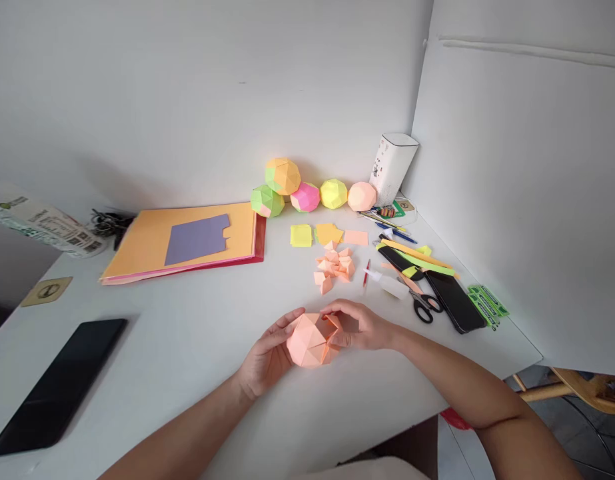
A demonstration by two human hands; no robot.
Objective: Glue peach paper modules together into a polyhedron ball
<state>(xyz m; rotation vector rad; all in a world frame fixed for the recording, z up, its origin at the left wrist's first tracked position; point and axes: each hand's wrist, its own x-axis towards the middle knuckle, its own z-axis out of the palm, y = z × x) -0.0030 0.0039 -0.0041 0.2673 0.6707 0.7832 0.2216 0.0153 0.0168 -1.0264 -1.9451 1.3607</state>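
Observation:
A peach folded-paper ball (307,341) with triangular facets is held just above the near part of the table. Its right side has an opening with loose flaps. My left hand (267,350) cups the ball from the left, thumb on top and fingers beneath. At the opening, my right hand (360,325) grips the paper edge between thumb and fingers. Beyond the ball lies a heap of small peach folded-paper pieces (334,263). A white glue bottle (393,285) and a red pen (366,273) lie right of the heap.
Several finished paper balls (334,193) line the back wall. Orange paper sheets (152,233) with a purple sheet (197,240) lie left. Black-handled scissors (426,308), a dark phone (454,300) and a white box (394,167) stand or lie right. A black tablet (60,383) lies near left.

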